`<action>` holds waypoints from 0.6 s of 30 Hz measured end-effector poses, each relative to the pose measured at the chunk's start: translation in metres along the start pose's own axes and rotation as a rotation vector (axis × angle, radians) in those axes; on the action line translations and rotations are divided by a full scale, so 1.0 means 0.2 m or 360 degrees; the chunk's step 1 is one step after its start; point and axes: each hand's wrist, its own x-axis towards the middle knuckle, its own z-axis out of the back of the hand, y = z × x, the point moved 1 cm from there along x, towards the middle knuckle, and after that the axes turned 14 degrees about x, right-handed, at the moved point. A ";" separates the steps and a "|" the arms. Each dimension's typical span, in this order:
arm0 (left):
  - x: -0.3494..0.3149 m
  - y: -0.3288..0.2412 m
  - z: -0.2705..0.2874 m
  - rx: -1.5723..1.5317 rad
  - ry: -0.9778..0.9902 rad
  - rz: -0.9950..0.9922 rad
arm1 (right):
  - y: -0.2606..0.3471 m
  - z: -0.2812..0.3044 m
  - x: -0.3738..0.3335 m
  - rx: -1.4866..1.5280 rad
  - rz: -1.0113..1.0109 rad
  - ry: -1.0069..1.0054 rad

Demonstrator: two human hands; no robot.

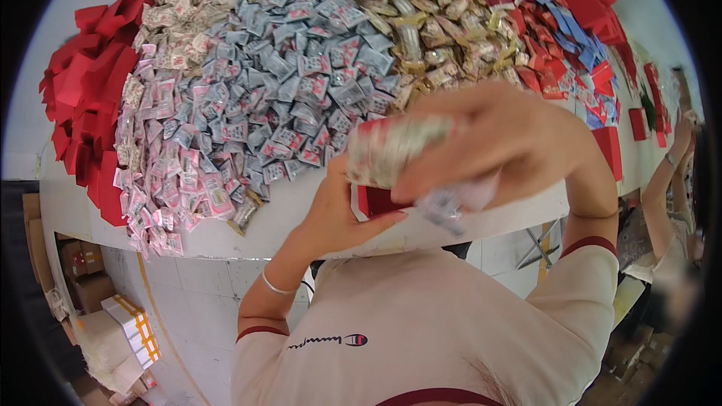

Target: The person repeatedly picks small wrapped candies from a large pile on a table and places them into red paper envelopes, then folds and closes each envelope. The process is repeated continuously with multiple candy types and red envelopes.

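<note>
My left hand (331, 214), with a silver bangle on its wrist, grips a small red box (378, 201) at the table's near edge. Its thumb lies along the near side, and the other fingers are mostly hidden. Just above the box is my right hand (496, 146), smeared by motion and closed around small wrapped packets. A cream, green and red packet (391, 152) sticks out toward the left; a pale bluish clear-wrapped packet (453, 203) hangs below the fingers. Most of the box is covered by this hand and the packets.
Heaped across the white table (226, 239) are blue-grey packets (286, 68), pink packets (177, 180), cream packets (180, 7) and gold packets (444, 22). Folded red boxes (90, 98) pile up at left, and red and blue packets (575, 37) at right. Another person's arm (658, 203) shows far right.
</note>
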 end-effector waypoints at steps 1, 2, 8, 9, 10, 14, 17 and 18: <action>0.02 -0.04 0.00 -0.0009 -0.0043 -0.0059 | 0.03 -0.05 -0.04 -0.0282 -0.0027 0.0196; 0.04 -0.07 0.02 0.0107 -0.0023 -0.0113 | 0.05 -0.07 -0.07 -0.0477 -0.0291 0.0287; 0.07 -0.07 0.00 0.0179 0.0001 -0.0120 | -0.06 -0.26 -0.09 -0.1273 -0.0529 0.0432; 0.07 -0.07 -0.01 0.0118 -0.0005 -0.0104 | -0.06 -0.30 -0.09 -0.1480 -0.0492 0.0420; 0.06 -0.06 0.00 0.0070 -0.0023 -0.0080 | -0.08 -0.30 -0.09 -0.1407 -0.0580 0.0492; 0.06 -0.06 0.01 -0.0159 -0.0055 0.0012 | -0.13 -0.28 -0.14 -0.1056 -0.0367 0.0097; 0.07 -0.05 -0.02 -0.0178 -0.0062 -0.0025 | -0.11 -0.29 -0.13 -0.1019 -0.0316 -0.0161; 0.07 -0.04 -0.02 -0.0168 -0.0075 -0.0060 | -0.11 -0.28 -0.13 -0.0990 -0.0276 -0.0241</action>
